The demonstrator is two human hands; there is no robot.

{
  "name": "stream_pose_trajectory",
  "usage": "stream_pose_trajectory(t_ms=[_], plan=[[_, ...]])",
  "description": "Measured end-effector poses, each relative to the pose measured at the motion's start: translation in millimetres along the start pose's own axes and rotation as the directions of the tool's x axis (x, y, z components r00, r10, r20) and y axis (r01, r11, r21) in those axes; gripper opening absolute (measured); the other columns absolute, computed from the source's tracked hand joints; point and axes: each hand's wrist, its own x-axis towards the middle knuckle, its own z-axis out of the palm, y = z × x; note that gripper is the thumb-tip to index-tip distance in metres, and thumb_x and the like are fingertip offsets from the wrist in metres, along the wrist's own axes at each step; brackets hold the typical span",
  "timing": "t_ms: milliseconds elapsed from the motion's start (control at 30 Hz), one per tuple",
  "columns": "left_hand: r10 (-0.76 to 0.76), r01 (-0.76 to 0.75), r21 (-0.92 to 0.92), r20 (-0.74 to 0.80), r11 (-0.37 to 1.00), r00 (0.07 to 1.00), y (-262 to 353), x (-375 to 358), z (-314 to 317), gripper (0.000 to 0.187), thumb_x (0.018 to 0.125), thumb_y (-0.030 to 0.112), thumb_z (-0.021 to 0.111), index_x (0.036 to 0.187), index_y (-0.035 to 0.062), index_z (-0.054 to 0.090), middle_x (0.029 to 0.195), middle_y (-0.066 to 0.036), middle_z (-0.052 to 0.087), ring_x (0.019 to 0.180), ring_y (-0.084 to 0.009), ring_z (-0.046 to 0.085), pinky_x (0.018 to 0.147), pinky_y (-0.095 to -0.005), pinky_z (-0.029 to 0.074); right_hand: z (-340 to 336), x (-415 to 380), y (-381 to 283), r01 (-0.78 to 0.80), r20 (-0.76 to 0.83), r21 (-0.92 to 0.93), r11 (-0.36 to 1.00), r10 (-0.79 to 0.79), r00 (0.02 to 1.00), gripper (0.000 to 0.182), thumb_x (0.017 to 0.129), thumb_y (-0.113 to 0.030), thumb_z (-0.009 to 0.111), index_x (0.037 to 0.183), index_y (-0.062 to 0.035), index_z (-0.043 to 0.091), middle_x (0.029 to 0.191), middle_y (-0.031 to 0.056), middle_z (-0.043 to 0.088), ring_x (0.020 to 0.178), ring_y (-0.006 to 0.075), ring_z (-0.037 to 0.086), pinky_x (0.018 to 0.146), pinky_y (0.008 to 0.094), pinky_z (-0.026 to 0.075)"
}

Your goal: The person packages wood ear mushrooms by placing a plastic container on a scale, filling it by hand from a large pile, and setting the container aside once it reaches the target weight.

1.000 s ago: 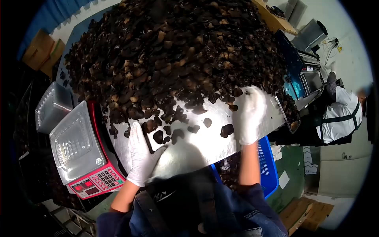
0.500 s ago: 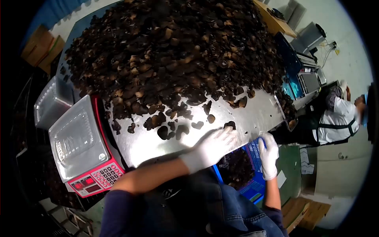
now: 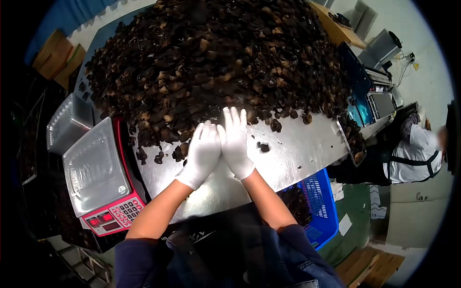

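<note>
A large heap of dark brown, flat, curled pieces [image 3: 216, 62] covers most of the metal table [image 3: 307, 144]. At the heap's front edge my left hand [image 3: 203, 151] and my right hand [image 3: 235, 144] lie side by side, both in white gloves. Their fingers are stretched out toward the heap, and the hands touch or nearly touch along their inner edges. Neither hand grips anything that shows. A small dark piece [image 3: 263, 147] lies on the metal to the right of my right hand.
At left, a red scale [image 3: 115, 213] carries a clear plastic tray [image 3: 93, 168], with stacked clear containers [image 3: 70, 122] behind it. A blue basket [image 3: 326, 201] holding dark pieces is below the table's right edge. Another person [image 3: 413, 149] is at far right.
My left hand has moved left and forward to the heap's edge. My right hand has come from the blue basket to beside it. Several loose pieces near the front are no longer seen there.
</note>
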Motion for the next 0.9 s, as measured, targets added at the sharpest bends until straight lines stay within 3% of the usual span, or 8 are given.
stream_pose_trajectory(t_ms=[133,267,367,433,500,633,733,900], plan=[[-0.051,0.057,-0.137,0.042,0.989,0.998,-13,-11,-19,0.036,0.088,0.012,0.053,0.121,0.0001,0.062,0.13,-0.018,0.06,0.127,-0.0321,0.052,0.113,-0.0448,0.034,-49,-11,-19,0.027,0.13,0.129,0.991,-0.044,0.991,0.05,0.09,-0.017,0.061,0.138,-0.0054,0.053,0.139,0.0184,0.054,0.123,0.0329,0.053,0.106,0.0429,0.036],[-0.091,0.075,-0.251,-0.054,0.965,0.994,-11,-13,-25,0.035,0.087,0.01,0.054,0.119,-0.0002,0.062,0.129,-0.019,0.058,0.125,-0.0334,0.052,0.111,-0.0462,0.035,-112,-48,5,0.147,-0.182,-0.065,0.987,-0.156,0.971,0.027,0.081,-0.004,0.065,0.108,-0.0026,0.07,0.098,0.0135,0.07,0.09,0.0329,0.066,0.075,0.0469,0.05],[-0.044,-0.038,-0.389,-0.2,0.921,0.979,14,-9,-36,0.033,0.083,0.009,0.056,0.115,0.0003,0.061,0.118,-0.017,0.061,0.113,-0.033,0.056,0.105,-0.0451,0.041,-138,-79,58,-0.133,-0.105,-0.388,0.912,0.1,0.989,0.049,0.09,-0.02,0.062,0.132,0.0023,0.054,0.136,0.024,0.053,0.129,0.0402,0.047,0.107,0.0497,0.035],[0.119,-0.186,-0.791,-0.143,0.583,0.982,40,-3,-42,0.038,0.083,0.014,0.059,0.118,-0.001,0.061,0.12,-0.019,0.06,0.114,-0.0323,0.057,0.104,-0.0414,0.042,-147,-101,74,-0.119,0.094,-0.506,0.854,0.192,0.977,0.063,0.093,-0.029,0.059,0.146,0.0014,0.04,0.15,0.0247,0.039,0.141,0.0416,0.034,0.114,0.0526,0.026],[0.366,-0.418,-0.643,-0.222,0.642,0.904,66,-12,-36,0.05,0.085,0.023,0.063,0.128,-0.0008,0.057,0.137,-0.02,0.053,0.132,-0.032,0.048,0.111,-0.042,0.037,-170,-137,85,-0.083,0.224,-0.618,0.782,0.277,0.934,0.07,0.093,-0.031,0.06,0.15,0.0004,0.033,0.154,0.0239,0.033,0.145,0.0401,0.028,0.116,0.0534,0.022],[0.482,-0.475,-0.572,-0.152,0.669,0.863,100,-9,-36,0.059,0.086,0.029,0.063,0.136,0.0008,0.051,0.145,-0.019,0.048,0.139,-0.0321,0.04,0.116,-0.0431,0.031,-228,-191,136,-0.481,-0.257,-0.829,0.284,0.572,0.779,0.066,0.092,-0.032,0.062,0.146,-0.0003,0.04,0.149,0.0235,0.041,0.137,0.0409,0.039,0.11,0.0567,0.03],[0.528,-0.519,-0.429,-0.109,0.74,0.842,120,0,-14,0.062,0.089,0.032,0.057,0.143,0.002,0.046,0.15,-0.018,0.044,0.143,-0.0318,0.036,0.118,-0.0448,0.027,-216,-139,107,-0.315,-0.172,-0.447,0.837,0.266,0.949,0.035,0.089,-0.012,0.063,0.122,-0.0025,0.063,0.127,0.023,0.059,0.111,0.0387,0.059,0.095,0.0418,0.048],[0.275,-0.279,-0.282,-0.055,0.918,0.96,110,35,33,0.055,0.093,0.017,0.043,0.145,-0.002,0.044,0.155,-0.018,0.037,0.145,-0.0358,0.031,0.121,-0.0471,0.022,-124,-29,85,0.067,-0.006,-0.263,0.962,-0.072,0.997,0.028,0.085,-0.011,0.066,0.113,-0.0092,0.068,0.121,0.0148,0.063,0.111,0.0329,0.059,0.091,0.0419,0.047]])
